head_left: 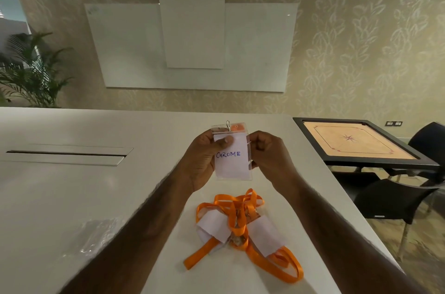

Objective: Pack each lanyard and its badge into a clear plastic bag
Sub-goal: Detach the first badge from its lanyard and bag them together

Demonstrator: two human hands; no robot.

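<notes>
Between the left hand [201,161] and the right hand [268,152], raised above the white table [120,197], sat a clear badge [231,163] marked CHROME — the left thumb pressed on its face, the right fingers pinching its other edge. Nearer the person than both hands lay a heap of orange lanyards [237,226] with more badges; clear plastic bags [91,236] lay left of the left forearm.

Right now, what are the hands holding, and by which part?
The clear badge holder marked CHROME: left hand grips its left edge, thumb on front; right hand pinches its right edge.
</notes>
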